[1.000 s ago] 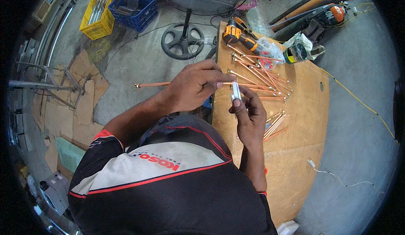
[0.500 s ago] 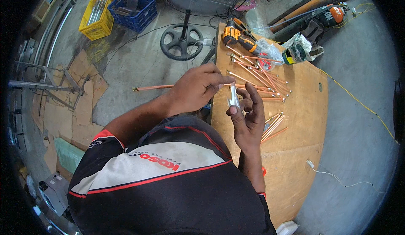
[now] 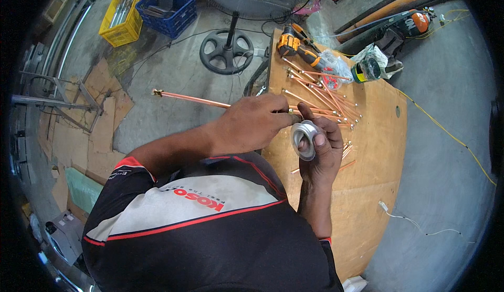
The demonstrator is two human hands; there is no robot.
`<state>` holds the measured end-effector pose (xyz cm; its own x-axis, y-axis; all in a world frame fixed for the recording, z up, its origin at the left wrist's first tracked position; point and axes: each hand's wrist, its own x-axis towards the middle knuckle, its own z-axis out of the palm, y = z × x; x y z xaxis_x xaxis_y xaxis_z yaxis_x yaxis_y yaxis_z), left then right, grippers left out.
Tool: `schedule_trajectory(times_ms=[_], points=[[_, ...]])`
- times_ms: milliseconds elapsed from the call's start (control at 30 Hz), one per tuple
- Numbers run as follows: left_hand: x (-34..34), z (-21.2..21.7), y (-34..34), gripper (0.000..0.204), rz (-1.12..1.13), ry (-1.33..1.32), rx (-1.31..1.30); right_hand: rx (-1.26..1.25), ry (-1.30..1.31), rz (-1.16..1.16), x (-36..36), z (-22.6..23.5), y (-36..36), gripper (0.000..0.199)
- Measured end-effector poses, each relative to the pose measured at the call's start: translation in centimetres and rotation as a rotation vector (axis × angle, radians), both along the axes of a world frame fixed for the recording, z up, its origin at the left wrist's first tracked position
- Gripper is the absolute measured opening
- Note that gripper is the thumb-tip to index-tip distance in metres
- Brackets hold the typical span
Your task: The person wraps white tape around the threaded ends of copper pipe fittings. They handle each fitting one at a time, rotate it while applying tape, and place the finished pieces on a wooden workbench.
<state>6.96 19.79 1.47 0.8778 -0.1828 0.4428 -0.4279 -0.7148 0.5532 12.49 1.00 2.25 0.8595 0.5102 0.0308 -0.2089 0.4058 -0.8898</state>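
Note:
A copper tube (image 3: 195, 100) with a brass fitting on its far-left end slants through my left hand (image 3: 254, 120). The fingers of that hand are closed on it, and its other end is largely hidden between my hands. My right hand (image 3: 321, 144) grips a small roll of thin whitish tape (image 3: 304, 140) by its ring, with the hollow middle facing up. The right index finger reaches toward the left fingertips, close to the hidden tube end. Whether a strip of tape lies on the tube cannot be made out.
More copper tubes (image 3: 320, 91) with fittings lie heaped on the wooden table (image 3: 362, 161). Behind them are a yellow-black power drill (image 3: 287, 44), a plastic bag (image 3: 336, 64) and a dark green jar (image 3: 366, 70). A standing fan (image 3: 228, 50) and plastic crates (image 3: 167, 19) stand on the floor.
The tape roll has turned from edge-on to showing its round face. My left hand has shifted slightly down and right, and the tube's left end has swung up.

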Motion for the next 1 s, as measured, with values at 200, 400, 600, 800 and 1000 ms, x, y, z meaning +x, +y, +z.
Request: schedule_trajectory(times_ms=[200,400,600,800,1000], points=[[0.3,0.2,-0.3,0.031,0.06,0.052,0.052,-0.12,-0.234,-0.068,-0.7,1.1,0.4,0.045],[0.6,0.1,0.3,0.026,0.106,0.027,-0.078,-0.357,-0.316,-0.099,-1.3,1.3,0.0,0.052],[1.0,-1.1,0.3,0.026,0.115,0.096,-0.11,-0.426,-0.273,-0.116,-1.8,0.7,0.3,0.058],[1.9,-4.1,-0.7,0.027,0.121,0.128,-0.207,-0.436,-0.324,-0.153,-1.1,-1.0,0.2,0.034],[1.7,-4.9,-0.6,0.031,0.157,0.068,-0.228,-0.288,-0.084,-0.099,0.6,-3.0,-0.5,0.04]])
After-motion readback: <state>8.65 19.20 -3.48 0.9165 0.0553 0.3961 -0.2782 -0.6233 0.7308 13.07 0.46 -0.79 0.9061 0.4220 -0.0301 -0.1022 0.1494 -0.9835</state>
